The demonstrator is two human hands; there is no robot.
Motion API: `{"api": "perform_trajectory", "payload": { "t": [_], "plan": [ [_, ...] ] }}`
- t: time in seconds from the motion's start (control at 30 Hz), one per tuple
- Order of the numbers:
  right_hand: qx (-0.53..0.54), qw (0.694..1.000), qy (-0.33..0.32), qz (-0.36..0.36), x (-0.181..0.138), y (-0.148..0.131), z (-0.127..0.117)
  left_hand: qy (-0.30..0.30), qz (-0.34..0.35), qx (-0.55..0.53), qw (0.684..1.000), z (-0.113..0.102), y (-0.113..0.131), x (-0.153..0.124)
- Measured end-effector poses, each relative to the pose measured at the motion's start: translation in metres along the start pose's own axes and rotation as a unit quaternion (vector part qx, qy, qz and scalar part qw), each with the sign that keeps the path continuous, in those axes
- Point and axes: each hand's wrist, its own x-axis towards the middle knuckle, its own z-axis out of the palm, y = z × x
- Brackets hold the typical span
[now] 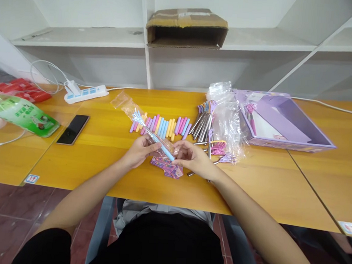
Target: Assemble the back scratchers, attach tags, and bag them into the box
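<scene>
A back scratcher [154, 137] with a light blue claw, a metal shaft and a blue handle lies slanted inside a clear plastic bag [124, 101]. My left hand [141, 150] is closed on its shaft through the bag, thumb on top. At the handle end, my right hand [194, 157] pinches the bag with closed fingers. Beneath my hands is a small pile of purple printed cards [168, 167]. Pastel handles [164, 127] lie in a row just behind. To the right rest several metal scratcher rods [203, 126] with coloured claws.
Clear plastic bags [225, 119] are heaped beside an open purple box [288, 119] holding a pink scratcher [251, 117]. A phone [73, 129], a green bottle [26, 115] and a power strip [86, 94] occupy the left. A cardboard box [187, 28] sits on the shelf.
</scene>
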Motion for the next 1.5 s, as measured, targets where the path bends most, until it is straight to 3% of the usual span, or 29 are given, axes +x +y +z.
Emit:
{"api": "perform_trajectory", "payload": {
  "t": [0.27, 0.43, 0.6, 0.77, 0.93, 1.27, 1.33, 1.5],
  "plan": [
    [-0.055, 0.998, -0.028, 0.004, -0.002, 0.003, 0.004, -0.109, -0.047, 0.072, 0.990, 0.006, -0.010, -0.007],
    [-0.073, 0.996, -0.008, -0.045, -0.004, -0.002, 0.006, -0.080, 0.015, 0.106, 0.991, 0.000, -0.004, -0.002],
    [-0.080, 0.991, 0.009, -0.105, -0.006, -0.005, 0.003, -0.046, 0.015, 0.096, 0.994, -0.007, 0.000, 0.000],
    [-0.189, 0.961, -0.002, -0.202, -0.006, -0.012, 0.000, -0.044, -0.007, 0.062, 0.997, -0.006, 0.005, -0.002],
    [-0.217, 0.943, 0.006, -0.253, -0.007, -0.014, 0.002, -0.046, 0.009, 0.122, 0.991, -0.006, 0.004, 0.001],
    [-0.306, 0.878, 0.035, -0.366, -0.004, -0.013, 0.005, -0.142, -0.030, 0.156, 0.977, 0.004, -0.013, -0.002],
    [-0.307, 0.881, 0.043, -0.358, -0.004, -0.013, 0.005, -0.154, -0.036, 0.147, 0.976, 0.007, -0.013, -0.004],
    [-0.231, 0.929, 0.022, -0.288, -0.006, -0.016, 0.006, -0.149, -0.039, 0.150, 0.977, 0.006, -0.008, -0.005]
  ]
}}
